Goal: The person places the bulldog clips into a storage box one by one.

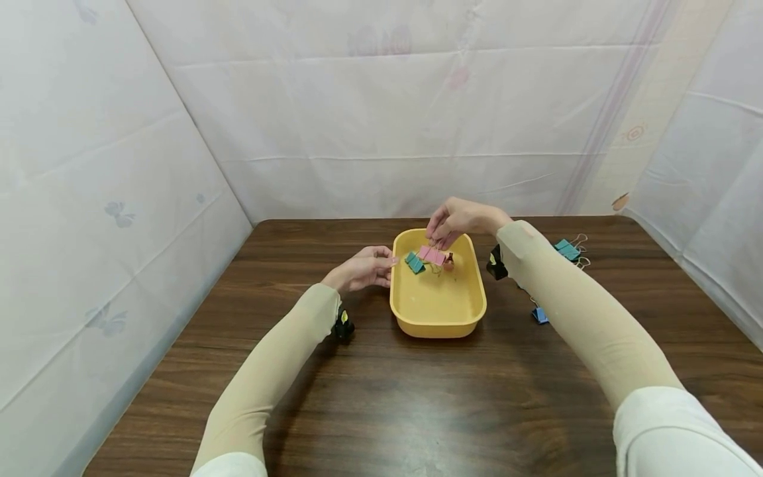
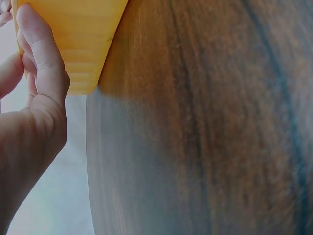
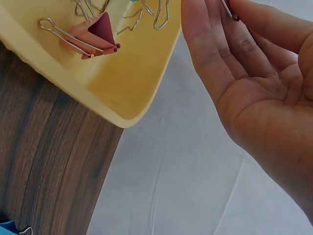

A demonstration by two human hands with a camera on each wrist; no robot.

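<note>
Two clips already lie in the yellow plastic tub (image 1: 438, 311) as I read the head view — a teal binder clip (image 1: 414, 262) and a reddish-brown binder clip (image 1: 448, 262), the latter confirmed by the right wrist camera, where it rests on the tub floor with its wire handles (image 3: 66, 35) spread. Nearest to me on the dark wooden table (image 1: 381, 397), a small blue binder clip (image 1: 540, 315) sits outside the tub beside my right forearm. Farther back right, a teal binder clip with wire loops (image 1: 567, 249) also waits on the wood.

My left hand (image 1: 363, 268) rests against the tub's left wall, fingers curled loosely on the rim and steadying it. My right hand (image 1: 456, 220) hangs over the far end of the tub, fingertips pinching the wire handle of a pink binder clip (image 1: 432, 255) that dangles just above the tub floor — not yet released.

Judgement: partly done. Two clips in, one in transit, at least two left on the table; others may be hidden behind my arm.
</note>
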